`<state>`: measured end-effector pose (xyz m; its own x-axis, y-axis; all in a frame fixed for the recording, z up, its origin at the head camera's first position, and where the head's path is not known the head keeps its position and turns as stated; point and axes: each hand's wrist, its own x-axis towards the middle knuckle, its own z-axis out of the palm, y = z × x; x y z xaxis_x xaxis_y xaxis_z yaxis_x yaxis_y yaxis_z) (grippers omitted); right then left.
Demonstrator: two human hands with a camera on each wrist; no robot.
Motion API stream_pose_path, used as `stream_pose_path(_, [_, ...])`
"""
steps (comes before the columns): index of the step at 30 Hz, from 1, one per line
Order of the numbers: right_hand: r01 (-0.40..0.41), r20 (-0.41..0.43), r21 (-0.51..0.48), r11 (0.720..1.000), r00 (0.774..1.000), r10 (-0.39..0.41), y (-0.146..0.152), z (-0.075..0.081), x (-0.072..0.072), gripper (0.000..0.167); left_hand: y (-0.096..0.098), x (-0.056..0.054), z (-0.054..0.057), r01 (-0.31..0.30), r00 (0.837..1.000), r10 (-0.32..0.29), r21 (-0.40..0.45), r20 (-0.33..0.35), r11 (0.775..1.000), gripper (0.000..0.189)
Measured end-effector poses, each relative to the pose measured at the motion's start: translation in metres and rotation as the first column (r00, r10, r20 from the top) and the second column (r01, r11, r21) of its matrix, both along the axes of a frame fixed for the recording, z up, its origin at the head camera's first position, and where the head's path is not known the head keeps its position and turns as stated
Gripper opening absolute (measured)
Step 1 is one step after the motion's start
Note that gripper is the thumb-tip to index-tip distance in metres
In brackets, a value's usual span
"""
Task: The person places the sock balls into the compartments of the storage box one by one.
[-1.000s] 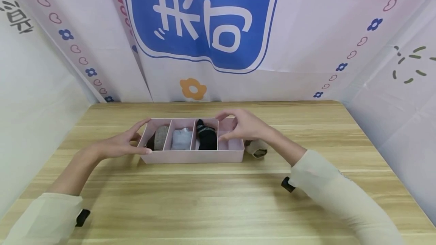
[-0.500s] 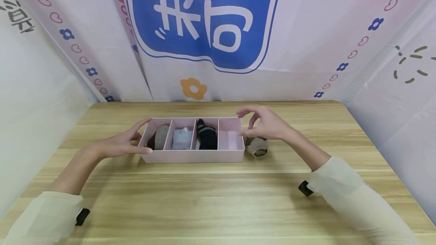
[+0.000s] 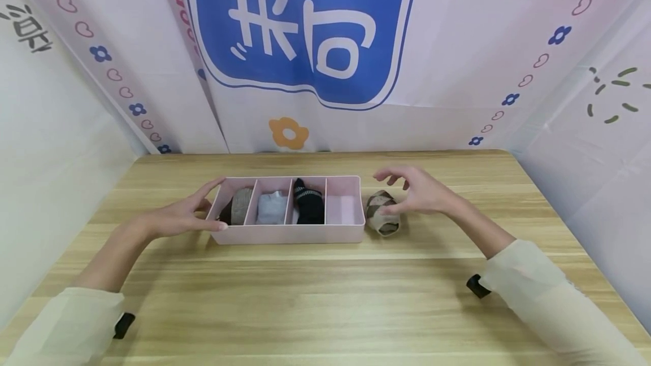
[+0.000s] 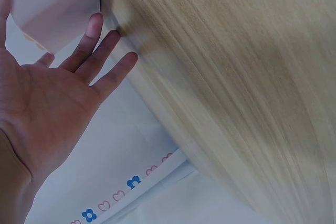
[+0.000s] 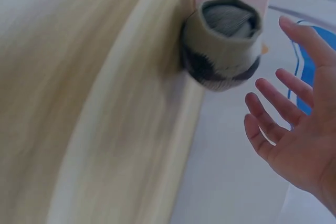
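A pale pink box (image 3: pixel 285 234) with dividers stands on the table. My left hand (image 3: pixel 175 216) spans its left end, fingers spread, thumb tip at the front rim and index fingertip at the back corner. Inside, from the left, lie a brown-grey rolled sock (image 3: pixel 241 205), a light grey one (image 3: pixel 272 208) and a black one with pale bands (image 3: pixel 309 205); the rightmost compartment is bare. Just outside the right end sits a beige and brown rolled sock (image 5: pixel 220 51). Above and to the right of it, my right hand (image 3: pixel 419 192) holds nothing, its fingers loosely bent and apart.
The wooden table (image 3: pixel 325 298) extends in front of the box and to both sides. A printed white cloth (image 3: pixel 437 72) hangs behind it, with more cloth at the left and right. Black wrist straps show at both sleeves.
My right hand has moved right, out from over the box's rightmost compartment to above the beige and brown rolled sock, its fingers spreading. The left hand and the box have stayed put.
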<state>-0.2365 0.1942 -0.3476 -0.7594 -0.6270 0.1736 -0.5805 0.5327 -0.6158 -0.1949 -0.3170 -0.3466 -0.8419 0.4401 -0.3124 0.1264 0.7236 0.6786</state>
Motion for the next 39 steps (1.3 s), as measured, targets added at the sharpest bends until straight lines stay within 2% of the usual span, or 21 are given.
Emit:
stream_pose_path(6, [-0.053, 0.026, 0.035, 0.998, 0.998, 0.052, 0.015, -0.014, -0.002, 0.083, 0.000, 0.000, 0.000, 0.000, 1.000, 0.000, 0.000, 0.000, 1.000, 0.110])
stream_pose_path(12, [-0.090, 0.061, 0.028, 0.996, 0.994, 0.088, 0.020, -0.021, -0.001, 0.086, 0.000, 0.001, 0.000, 0.000, 1.000, 0.000, -0.002, -0.001, 1.000, 0.110])
stream_pose_path(24, [-0.087, 0.053, 0.034, 0.996, 0.995, 0.085, 0.018, -0.025, -0.001, 0.082, 0.000, 0.000, 0.000, 0.003, 1.000, -0.003, 0.006, 0.001, 1.000, 0.109])
stream_pose_path(31, [-0.056, 0.041, 0.036, 0.998, 0.998, 0.054, 0.015, -0.029, -0.001, 0.072, 0.000, 0.000, 0.000, 0.007, 1.000, -0.007, 0.017, 0.000, 1.000, 0.109])
stream_pose_path(39, [-0.039, 0.040, 0.055, 0.998, 0.998, 0.037, 0.015, -0.031, -0.002, 0.069, 0.000, 0.000, 0.000, 0.007, 1.000, -0.007, 0.010, -0.002, 1.000, 0.110])
